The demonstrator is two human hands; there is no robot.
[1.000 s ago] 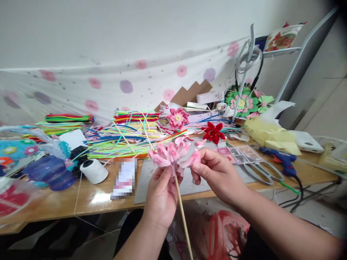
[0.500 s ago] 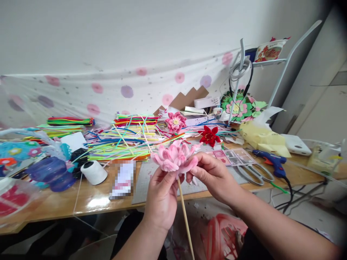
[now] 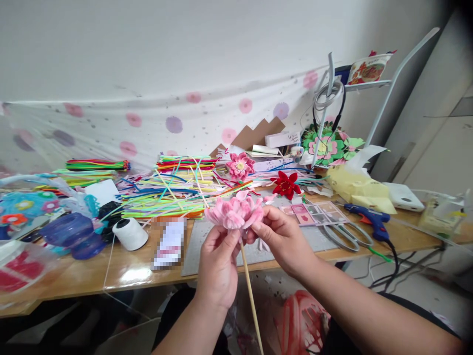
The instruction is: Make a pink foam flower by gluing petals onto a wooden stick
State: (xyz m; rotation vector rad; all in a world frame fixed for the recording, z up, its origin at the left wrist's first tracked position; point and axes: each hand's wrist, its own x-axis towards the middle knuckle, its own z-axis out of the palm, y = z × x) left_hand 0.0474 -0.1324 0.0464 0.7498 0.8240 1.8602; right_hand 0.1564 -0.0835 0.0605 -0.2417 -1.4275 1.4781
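A pink pipe-cleaner flower (image 3: 235, 212) sits on top of a thin wooden stick (image 3: 251, 301), held in front of the table edge. My left hand (image 3: 218, 266) is closed around the stick just under the flower head. My right hand (image 3: 283, 239) pinches the flower's right-side petals between thumb and fingers. The stick runs down and to the right, out of the bottom of the view.
On the wooden table (image 3: 121, 273) lie stacks of coloured pipe cleaners (image 3: 173, 190), a white thread spool (image 3: 129, 233), finished pink (image 3: 240, 166) and red (image 3: 285, 184) flowers, scissors (image 3: 347, 235), a blue glue gun (image 3: 367, 215) and a grey mat (image 3: 321, 236). A red basket (image 3: 303, 323) sits below.
The flower has been lowered slightly and turned. My right hand's fingers have moved in closer onto the petals. The camera view shifted a little to the right early on.
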